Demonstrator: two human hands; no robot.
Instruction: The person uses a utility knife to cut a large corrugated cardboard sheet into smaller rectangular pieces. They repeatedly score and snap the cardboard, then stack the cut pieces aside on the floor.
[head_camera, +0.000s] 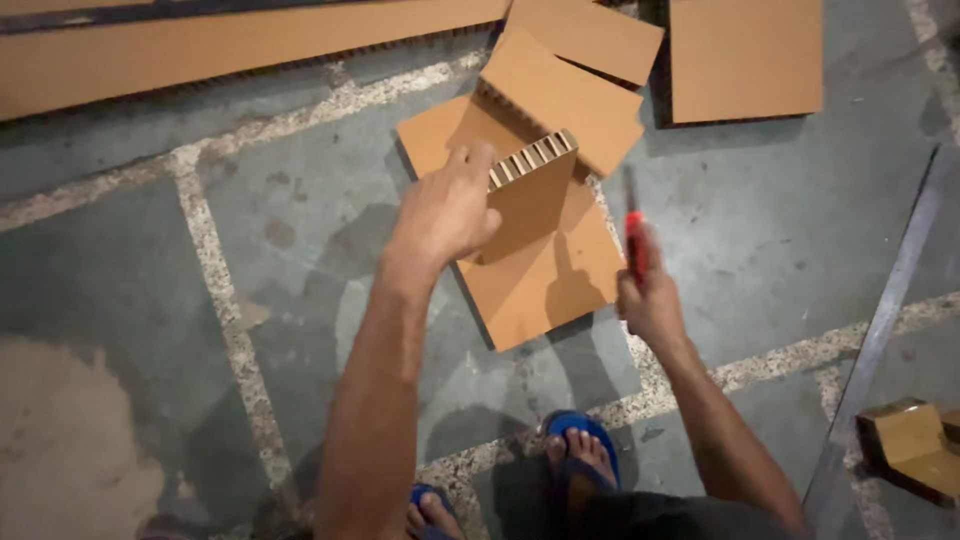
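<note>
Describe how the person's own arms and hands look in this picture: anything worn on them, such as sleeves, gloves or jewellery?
Both arms are bare from the bottom edge of the view up to the hands, with no sleeve showing. The left hand and the right hand wear no gloves. No watch, bracelet or ring can be seen. Both forearms are lean.

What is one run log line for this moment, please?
left hand: holds cardboard piece | right hand: holds red-handled knife | floor: more cardboard sheets
</note>
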